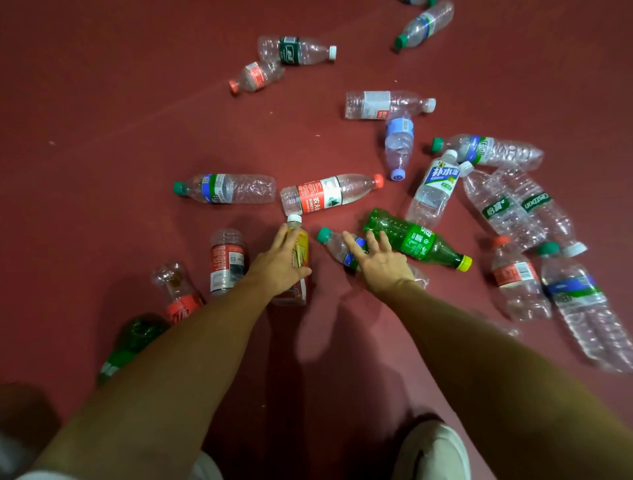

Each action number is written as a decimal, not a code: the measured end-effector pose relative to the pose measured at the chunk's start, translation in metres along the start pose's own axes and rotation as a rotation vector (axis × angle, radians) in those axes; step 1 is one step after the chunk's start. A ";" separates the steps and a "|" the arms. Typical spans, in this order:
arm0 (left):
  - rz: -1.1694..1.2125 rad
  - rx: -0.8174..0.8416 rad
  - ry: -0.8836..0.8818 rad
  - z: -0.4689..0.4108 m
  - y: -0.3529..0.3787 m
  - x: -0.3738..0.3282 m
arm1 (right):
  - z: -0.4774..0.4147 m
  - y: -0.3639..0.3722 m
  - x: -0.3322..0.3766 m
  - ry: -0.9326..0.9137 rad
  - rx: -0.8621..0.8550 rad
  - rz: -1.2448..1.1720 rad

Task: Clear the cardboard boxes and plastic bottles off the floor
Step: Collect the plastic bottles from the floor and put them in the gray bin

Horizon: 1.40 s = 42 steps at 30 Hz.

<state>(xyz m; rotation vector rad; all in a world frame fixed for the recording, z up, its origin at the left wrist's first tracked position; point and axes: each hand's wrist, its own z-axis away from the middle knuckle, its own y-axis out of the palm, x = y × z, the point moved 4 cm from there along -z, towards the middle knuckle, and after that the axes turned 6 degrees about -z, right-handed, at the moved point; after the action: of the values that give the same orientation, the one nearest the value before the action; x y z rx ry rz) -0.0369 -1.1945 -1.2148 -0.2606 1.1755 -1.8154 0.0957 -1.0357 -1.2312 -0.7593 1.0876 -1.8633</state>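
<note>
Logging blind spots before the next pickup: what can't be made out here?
All head view:
1. Yellow-label bottle: middle covered by the left hand; grip unclear.
2. Teal-capped bottle: body under the right hand, fingers spread.
3. Dark green bottle: blurred, partly behind the left forearm.
4. Bottle at the top edge: cut off by the frame.

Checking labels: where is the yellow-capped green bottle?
Head view, right of centre: the green bottle lies on the floor, beside the right hand.
</note>
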 end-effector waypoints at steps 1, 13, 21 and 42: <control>0.003 0.008 -0.004 0.000 0.000 0.001 | 0.000 0.000 0.004 -0.018 0.011 0.012; -0.080 0.050 0.042 0.006 -0.018 -0.009 | 0.017 -0.047 0.010 -0.033 0.031 -0.008; 0.072 -0.016 0.100 0.126 -0.175 -0.077 | 0.098 -0.257 0.042 -0.117 -0.050 -0.099; 0.154 -0.469 -0.402 0.530 -0.656 -0.038 | 0.311 -0.765 0.281 -0.567 -0.237 0.004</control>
<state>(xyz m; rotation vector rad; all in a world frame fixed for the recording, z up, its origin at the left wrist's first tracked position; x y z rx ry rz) -0.0807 -1.4131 -0.4001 -0.7461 1.2722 -1.2577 -0.0570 -1.1878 -0.3855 -1.3217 0.9363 -1.3920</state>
